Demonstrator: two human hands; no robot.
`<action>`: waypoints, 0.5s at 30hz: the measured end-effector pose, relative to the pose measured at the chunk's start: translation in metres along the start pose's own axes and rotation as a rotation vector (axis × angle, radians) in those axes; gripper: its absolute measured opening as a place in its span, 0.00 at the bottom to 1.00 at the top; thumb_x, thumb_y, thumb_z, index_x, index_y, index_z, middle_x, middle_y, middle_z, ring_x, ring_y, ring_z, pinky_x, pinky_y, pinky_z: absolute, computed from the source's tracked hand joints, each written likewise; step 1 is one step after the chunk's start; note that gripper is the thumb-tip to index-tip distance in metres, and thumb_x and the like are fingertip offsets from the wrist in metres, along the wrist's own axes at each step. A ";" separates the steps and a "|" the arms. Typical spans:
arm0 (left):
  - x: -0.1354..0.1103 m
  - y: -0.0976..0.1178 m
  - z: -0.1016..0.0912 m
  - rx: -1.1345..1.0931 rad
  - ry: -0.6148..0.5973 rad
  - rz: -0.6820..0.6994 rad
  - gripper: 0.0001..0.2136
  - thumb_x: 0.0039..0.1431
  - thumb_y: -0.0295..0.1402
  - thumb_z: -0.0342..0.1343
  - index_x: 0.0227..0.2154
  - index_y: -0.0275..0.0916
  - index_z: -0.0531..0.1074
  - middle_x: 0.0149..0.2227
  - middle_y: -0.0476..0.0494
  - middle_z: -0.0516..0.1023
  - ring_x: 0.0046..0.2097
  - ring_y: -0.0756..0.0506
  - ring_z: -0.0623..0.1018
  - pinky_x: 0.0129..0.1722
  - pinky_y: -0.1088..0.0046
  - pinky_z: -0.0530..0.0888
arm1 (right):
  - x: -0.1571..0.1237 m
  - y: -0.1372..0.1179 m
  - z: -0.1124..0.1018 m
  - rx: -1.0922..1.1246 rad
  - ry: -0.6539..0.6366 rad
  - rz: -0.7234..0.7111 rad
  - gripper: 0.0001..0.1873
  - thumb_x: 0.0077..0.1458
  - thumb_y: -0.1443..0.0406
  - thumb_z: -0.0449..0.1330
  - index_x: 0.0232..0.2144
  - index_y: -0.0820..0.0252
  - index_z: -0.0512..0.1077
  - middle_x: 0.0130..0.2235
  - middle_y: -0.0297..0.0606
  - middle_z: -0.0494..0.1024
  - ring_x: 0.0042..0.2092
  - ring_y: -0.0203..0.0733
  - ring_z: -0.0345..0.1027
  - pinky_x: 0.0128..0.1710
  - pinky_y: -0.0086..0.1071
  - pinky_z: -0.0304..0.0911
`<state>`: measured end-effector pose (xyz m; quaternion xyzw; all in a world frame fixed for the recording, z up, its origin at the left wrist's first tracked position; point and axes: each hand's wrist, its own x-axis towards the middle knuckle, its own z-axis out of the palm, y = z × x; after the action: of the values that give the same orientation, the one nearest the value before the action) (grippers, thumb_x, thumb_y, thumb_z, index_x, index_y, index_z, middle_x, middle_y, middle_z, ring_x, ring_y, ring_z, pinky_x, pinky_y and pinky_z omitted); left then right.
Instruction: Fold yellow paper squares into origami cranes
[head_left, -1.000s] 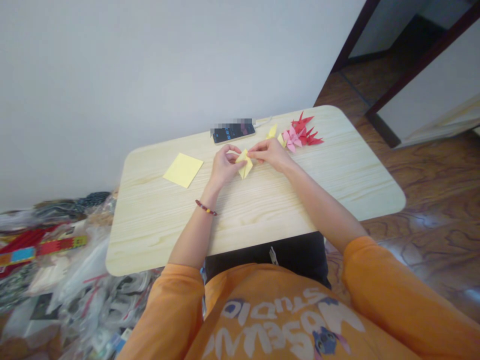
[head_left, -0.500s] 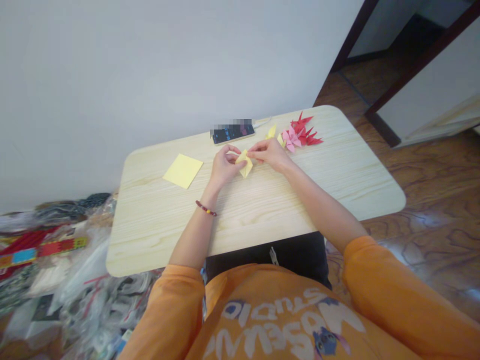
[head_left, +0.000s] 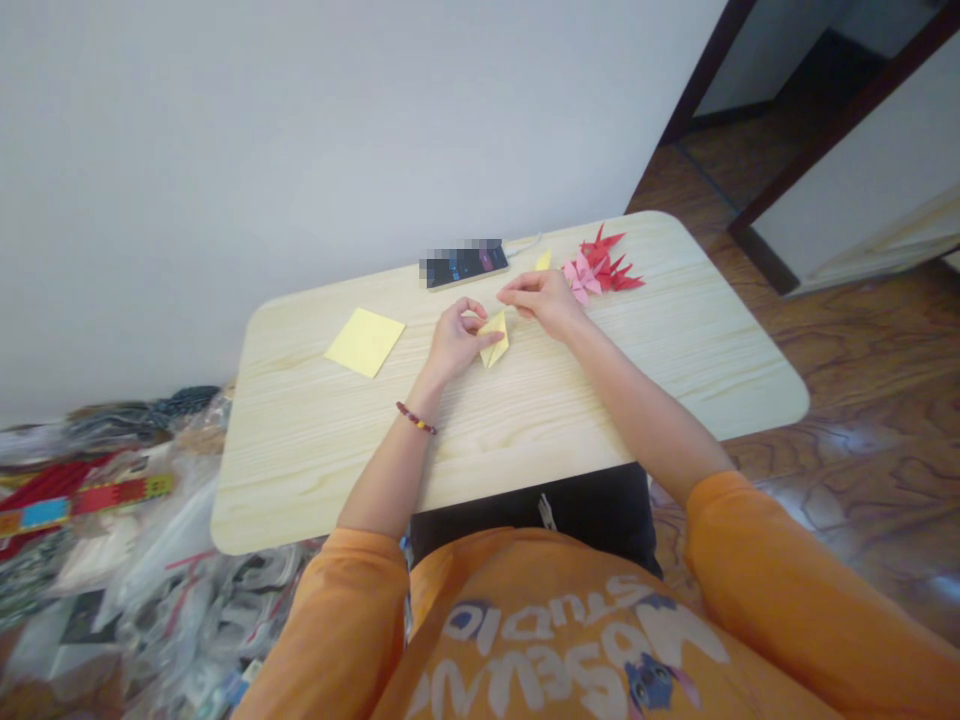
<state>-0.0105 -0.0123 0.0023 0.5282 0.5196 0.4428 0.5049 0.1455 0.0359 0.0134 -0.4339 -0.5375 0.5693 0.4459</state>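
Head view. Compared with the earlier frames, the right hand [head_left: 546, 304] has come off the folded yellow origami paper [head_left: 493, 340]; pinched narrow and holding nothing visible, it now sits just beside the paper's upper edge. The left hand [head_left: 456, 343] remains closed on the paper's left side. The paper stands between both hands, above the middle of the wooden table [head_left: 480, 470], right of a yellow paper square [head_left: 364, 342] and left of the pink and red origami cranes [head_left: 600, 268].
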 end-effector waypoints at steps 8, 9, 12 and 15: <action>-0.001 0.002 -0.001 -0.079 0.032 -0.031 0.21 0.36 0.30 0.66 0.31 0.40 0.60 0.23 0.52 0.77 0.23 0.50 0.76 0.22 0.79 0.68 | -0.002 -0.005 -0.002 -0.050 0.008 -0.032 0.13 0.43 0.60 0.68 0.22 0.65 0.72 0.19 0.31 0.67 0.19 0.26 0.50 0.17 0.27 0.45; -0.001 0.003 -0.002 -0.087 0.041 -0.030 0.21 0.36 0.30 0.66 0.31 0.40 0.60 0.23 0.52 0.77 0.23 0.50 0.76 0.22 0.79 0.68 | -0.003 -0.005 0.000 -0.076 -0.024 -0.019 0.14 0.42 0.59 0.68 0.22 0.65 0.72 0.18 0.31 0.67 0.19 0.26 0.50 0.17 0.27 0.45; -0.001 0.005 -0.003 -0.100 0.063 -0.025 0.21 0.36 0.30 0.67 0.31 0.40 0.60 0.24 0.52 0.77 0.24 0.50 0.76 0.23 0.78 0.69 | -0.006 -0.002 0.004 -0.123 -0.112 0.009 0.12 0.40 0.61 0.68 0.23 0.65 0.73 0.18 0.30 0.67 0.19 0.27 0.51 0.19 0.27 0.47; -0.001 0.005 -0.003 -0.100 0.084 -0.019 0.22 0.35 0.30 0.68 0.30 0.40 0.60 0.23 0.52 0.76 0.23 0.50 0.76 0.23 0.78 0.69 | -0.005 0.001 0.006 -0.168 -0.110 -0.029 0.10 0.43 0.61 0.65 0.23 0.63 0.71 0.18 0.30 0.67 0.20 0.29 0.54 0.20 0.27 0.49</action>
<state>-0.0128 -0.0127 0.0081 0.4785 0.5226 0.4853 0.5122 0.1404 0.0293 0.0125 -0.4298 -0.6134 0.5386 0.3859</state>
